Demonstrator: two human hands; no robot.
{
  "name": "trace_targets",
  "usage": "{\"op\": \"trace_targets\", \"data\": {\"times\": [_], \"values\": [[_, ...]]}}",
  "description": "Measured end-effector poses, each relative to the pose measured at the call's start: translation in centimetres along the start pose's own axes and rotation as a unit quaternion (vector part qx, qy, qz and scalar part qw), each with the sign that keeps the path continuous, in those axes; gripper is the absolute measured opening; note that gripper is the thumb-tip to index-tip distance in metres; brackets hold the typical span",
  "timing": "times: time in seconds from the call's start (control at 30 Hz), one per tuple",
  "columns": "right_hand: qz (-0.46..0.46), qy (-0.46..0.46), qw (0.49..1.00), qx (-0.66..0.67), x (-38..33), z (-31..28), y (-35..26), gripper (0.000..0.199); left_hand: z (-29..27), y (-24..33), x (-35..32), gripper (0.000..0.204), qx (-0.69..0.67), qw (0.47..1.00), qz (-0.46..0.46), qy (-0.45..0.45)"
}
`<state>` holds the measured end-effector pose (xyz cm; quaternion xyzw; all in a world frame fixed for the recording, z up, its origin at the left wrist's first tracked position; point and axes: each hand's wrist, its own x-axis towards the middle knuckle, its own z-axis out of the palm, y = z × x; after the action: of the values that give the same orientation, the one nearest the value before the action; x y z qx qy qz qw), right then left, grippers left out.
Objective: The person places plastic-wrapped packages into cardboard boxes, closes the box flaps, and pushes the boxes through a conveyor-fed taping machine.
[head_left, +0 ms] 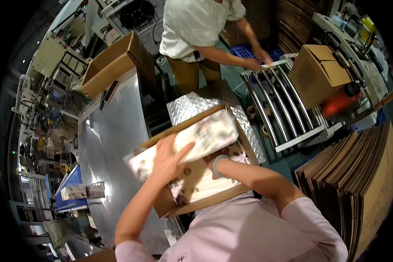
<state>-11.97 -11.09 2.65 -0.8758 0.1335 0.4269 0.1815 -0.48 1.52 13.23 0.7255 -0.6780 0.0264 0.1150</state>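
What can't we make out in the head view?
All in the head view:
- Right hand: fingers hidden by the long pale package, so grip unclear.
- Package's print: blurred.
- Far part of the open carton's contents: covered by the package.
- Red object at right: too blurred to identify.
- Co-worker's head: cut off by the top edge.

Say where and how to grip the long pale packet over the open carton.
Probably by both short ends, coming from left and right: the long pale packet spans the open carton lengthwise, with its left end jutting past the rim.
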Motion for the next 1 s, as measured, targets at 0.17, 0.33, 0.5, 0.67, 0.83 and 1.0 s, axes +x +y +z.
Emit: {"op": "trace_targets", "data": {"times": [0.17, 0.33, 0.5, 0.67, 0.83, 1.0], "values": [[-0.077, 0.084, 0.993, -0.010, -2.3, -0.9, 0.2, 0.089, 12.5, -2.7, -2.9, 0.053, -0.003, 0.985, -0.111, -0.129], [-0.098, 0.376, 0.890, 0.237, -13.1, -2.8, 8.7, 0.064, 2.0, -3.5, -6.0, 0.035, -0.178, 0.959, -0.218, 0.039], [-0.197, 0.266, 0.914, 0.236, -14.8, 1.5, 8.8, 0.103, 2.3, -2.7, -13.1, 0.066, -0.294, 0.871, -0.391, 0.049], [-0.214, -0.118, 0.969, -0.034, -3.6, 0.1, 1.7, 0.099, 8.3, -5.5, -10.4, 0.073, -0.201, 0.899, -0.238, -0.308], [-0.078, 0.464, 0.875, -0.110, 2.6, 1.8, 7.7, 0.062, 3.6, -10.6, -3.1, 0.044, -0.243, 0.940, -0.229, -0.073], [0.082, 0.645, 0.701, 0.294, 3.0, 6.7, 9.4, 0.028, 6.0, -7.4, -6.1, 0.041, -0.046, 0.976, -0.195, 0.085]]}}
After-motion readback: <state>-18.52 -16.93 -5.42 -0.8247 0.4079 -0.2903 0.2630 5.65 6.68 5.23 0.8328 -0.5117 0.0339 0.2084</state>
